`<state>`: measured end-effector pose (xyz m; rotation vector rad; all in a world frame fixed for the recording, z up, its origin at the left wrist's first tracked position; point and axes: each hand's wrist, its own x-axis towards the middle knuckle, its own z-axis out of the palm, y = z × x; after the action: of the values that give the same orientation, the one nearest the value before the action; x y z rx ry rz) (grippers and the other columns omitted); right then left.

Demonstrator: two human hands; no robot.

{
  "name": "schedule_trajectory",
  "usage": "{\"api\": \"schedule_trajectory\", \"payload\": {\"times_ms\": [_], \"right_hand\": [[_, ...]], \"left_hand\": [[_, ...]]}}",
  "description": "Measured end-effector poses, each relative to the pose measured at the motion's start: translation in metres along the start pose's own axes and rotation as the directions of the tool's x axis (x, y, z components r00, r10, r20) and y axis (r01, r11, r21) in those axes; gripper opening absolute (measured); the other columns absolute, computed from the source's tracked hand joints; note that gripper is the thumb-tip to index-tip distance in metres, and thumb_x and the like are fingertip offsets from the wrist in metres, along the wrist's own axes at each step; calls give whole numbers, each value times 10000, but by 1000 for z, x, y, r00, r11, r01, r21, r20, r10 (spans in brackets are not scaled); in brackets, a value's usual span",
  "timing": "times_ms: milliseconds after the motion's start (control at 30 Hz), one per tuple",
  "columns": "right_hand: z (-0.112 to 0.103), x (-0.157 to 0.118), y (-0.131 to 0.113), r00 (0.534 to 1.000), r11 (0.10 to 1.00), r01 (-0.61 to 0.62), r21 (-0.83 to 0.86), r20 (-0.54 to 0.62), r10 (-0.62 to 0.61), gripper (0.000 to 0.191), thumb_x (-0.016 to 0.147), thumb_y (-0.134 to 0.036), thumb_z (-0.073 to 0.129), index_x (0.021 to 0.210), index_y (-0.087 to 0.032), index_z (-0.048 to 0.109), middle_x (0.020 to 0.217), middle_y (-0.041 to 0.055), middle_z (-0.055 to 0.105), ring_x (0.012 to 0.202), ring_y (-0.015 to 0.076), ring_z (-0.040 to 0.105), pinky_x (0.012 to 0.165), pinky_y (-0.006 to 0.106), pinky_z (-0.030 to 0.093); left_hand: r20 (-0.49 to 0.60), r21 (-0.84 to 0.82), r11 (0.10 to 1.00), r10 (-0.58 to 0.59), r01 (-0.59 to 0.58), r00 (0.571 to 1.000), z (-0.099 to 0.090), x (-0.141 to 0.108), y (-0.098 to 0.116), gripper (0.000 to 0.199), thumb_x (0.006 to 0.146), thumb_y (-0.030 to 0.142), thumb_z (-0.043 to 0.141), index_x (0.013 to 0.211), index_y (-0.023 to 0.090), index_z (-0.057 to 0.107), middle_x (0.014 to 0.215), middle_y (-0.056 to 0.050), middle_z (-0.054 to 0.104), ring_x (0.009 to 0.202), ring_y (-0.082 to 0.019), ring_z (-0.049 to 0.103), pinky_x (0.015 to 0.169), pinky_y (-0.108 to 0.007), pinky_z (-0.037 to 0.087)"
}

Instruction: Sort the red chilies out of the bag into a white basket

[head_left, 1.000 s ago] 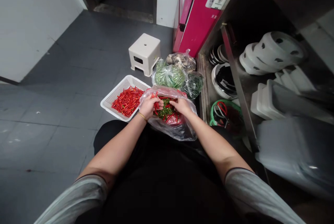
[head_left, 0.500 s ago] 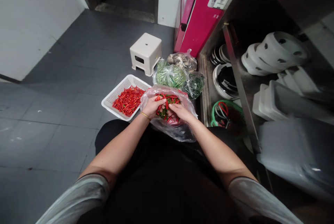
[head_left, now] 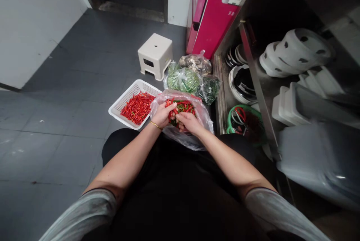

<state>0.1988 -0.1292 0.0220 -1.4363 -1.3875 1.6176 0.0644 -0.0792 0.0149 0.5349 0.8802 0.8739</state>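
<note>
Both hands are over an opened clear plastic bag (head_left: 206,119) of red chili peppers (head_left: 187,105) with green stems. My left hand (head_left: 163,114), a gold bangle at its wrist, is closed around a few chilies, its thumb on top. Fingers of my right hand (head_left: 188,121) pinch at the chilies beside the left fingertips; exactly what lies between them is partly hidden. To the left of the bag, a white perforated basket (head_left: 118,107) holds a heap of red chilies (head_left: 137,108), mostly without green stems.
Beyond the bag lie tied bags of green vegetables (head_left: 182,80), dark leafy greens (head_left: 208,89) and brownish produce (head_left: 195,63). A white stool (head_left: 156,51) stands behind the basket. On the right, a metal shelf (head_left: 257,87) carries tubs, and a green basket (head_left: 231,121) contains red-handled scissors (head_left: 240,114).
My right hand has moved left, its fingertips now meeting the left hand's at the chilies. The left hand stays nearly in place. The view has shifted slightly.
</note>
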Motion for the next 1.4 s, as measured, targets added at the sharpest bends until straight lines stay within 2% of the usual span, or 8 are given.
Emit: {"api": "schedule_trajectory", "payload": {"times_ms": [133,367,533,733,967,1133,1233,1400], "right_hand": [[-14,-5,-9,959,791,266,-551,65,-277,280,942,-393,434,744,-206,499,766,33,613,750,164,598,734,281,457],[-25,17,29,996,424,-49,-904,-11,91,255,895,-423,575,951,-177,610,933,126,697,853,242,654,708,293,439],[-27,30,36,999,534,-47,-844,-46,15,123,884,-234,572,792,-172,626,832,72,701,793,180,645,678,246,409],[-50,20,7,957,860,90,-502,-194,-214,150,863,-315,573,796,-182,594,623,-25,618,582,117,592,579,209,423],[-29,18,17,993,989,-122,-79,-5,122,262,884,-433,545,847,-174,555,605,-27,614,376,79,511,359,174,365],[-35,14,13,985,990,12,-143,174,14,322,932,-436,457,830,-163,592,552,-37,580,422,83,531,435,175,423],[-44,13,18,970,831,67,-553,232,76,238,943,-337,478,957,-173,650,729,26,691,613,137,649,595,226,495],[-22,16,38,945,186,15,-982,75,319,325,910,-156,495,1208,-196,620,1003,139,718,912,254,689,767,336,509]], "left_hand": [[-57,23,987,-159,160,986,-5,8,1,241,715,235,712,615,119,526,480,-1,540,342,-47,421,334,-178,305],[-178,114,986,-102,123,979,-14,13,6,122,622,121,643,683,146,541,470,16,561,417,-102,552,402,-185,442],[-84,309,944,-98,119,992,-15,8,3,160,642,169,693,635,157,534,390,47,466,306,-73,422,320,-169,287],[25,549,832,-110,78,994,-10,5,-8,236,614,212,803,717,135,605,410,65,478,319,-46,393,340,-167,254],[-2,262,957,-124,120,992,-8,10,-4,303,604,301,809,673,113,581,513,-11,592,376,-71,492,348,-180,299],[-35,79,990,-115,117,993,-12,13,2,160,624,217,687,657,122,563,501,-2,577,389,-89,506,342,-185,331],[-36,-55,993,-111,109,993,-16,11,12,83,612,171,598,648,128,536,622,-35,650,523,-120,607,444,-200,449],[99,-42,990,-130,135,987,-16,3,21,261,598,127,647,851,130,581,647,-14,643,527,-125,601,467,-221,466]]}}
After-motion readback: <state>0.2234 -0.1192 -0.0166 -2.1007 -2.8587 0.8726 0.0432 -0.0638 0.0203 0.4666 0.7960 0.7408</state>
